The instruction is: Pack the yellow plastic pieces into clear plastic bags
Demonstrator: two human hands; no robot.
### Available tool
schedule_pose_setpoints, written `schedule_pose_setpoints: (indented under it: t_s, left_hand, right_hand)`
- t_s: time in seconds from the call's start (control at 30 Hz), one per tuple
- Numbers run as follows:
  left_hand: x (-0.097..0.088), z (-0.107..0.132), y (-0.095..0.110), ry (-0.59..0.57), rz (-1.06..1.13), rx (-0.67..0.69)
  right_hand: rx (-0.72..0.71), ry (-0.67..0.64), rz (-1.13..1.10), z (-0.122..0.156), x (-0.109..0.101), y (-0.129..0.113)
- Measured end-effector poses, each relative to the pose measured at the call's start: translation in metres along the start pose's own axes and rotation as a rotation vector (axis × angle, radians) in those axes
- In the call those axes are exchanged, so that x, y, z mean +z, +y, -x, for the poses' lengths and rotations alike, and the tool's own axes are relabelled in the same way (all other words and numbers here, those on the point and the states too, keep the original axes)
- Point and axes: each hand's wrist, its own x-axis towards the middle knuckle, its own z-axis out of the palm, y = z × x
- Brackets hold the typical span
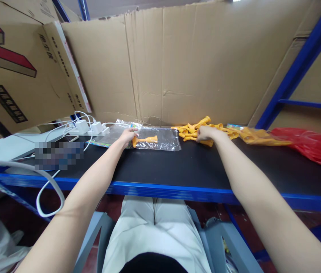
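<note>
A clear plastic bag (170, 141) lies flat on the black table top, with a yellow trumpet-shaped plastic piece (149, 139) inside or on it; I cannot tell which. My left hand (129, 136) is closed at the bag, near the narrow end of that piece. To the right, my right hand (205, 133) reaches into a pile of similar yellow plastic pieces (187, 133), fingers curled around one of them. The fingertips are partly hidden there. More yellow pieces in clear bags (258, 135) lie to the right of the pile.
A red plastic bag (311, 146) lies at the right end. On the left are a power strip with white chargers (82, 127), loose white cables (55, 185) and a blurred-out item (59, 154). Cardboard (177, 68) stands behind the table; a blue metal edge (172, 189) runs along its front.
</note>
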Motion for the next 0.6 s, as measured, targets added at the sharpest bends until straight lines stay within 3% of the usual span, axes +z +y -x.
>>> schedule_pose_setpoints:
  t_s: [0.13, 0.4, 0.6]
  left_hand:
    - [0.000, -0.001, 0.000, -0.016, -0.002, -0.007]
    - [-0.001, -0.002, -0.002, -0.053, -0.015, -0.016]
    - [-0.004, -0.003, -0.002, -0.067, -0.017, -0.011]
  right_hand:
    - [-0.035, 0.023, -0.118, 0.004, -0.004, -0.001]
    - [-0.122, -0.005, -0.642, 0.016, -0.021, 0.002]
    - [-0.294, -0.098, -0.667, 0.008, -0.012, 0.012]
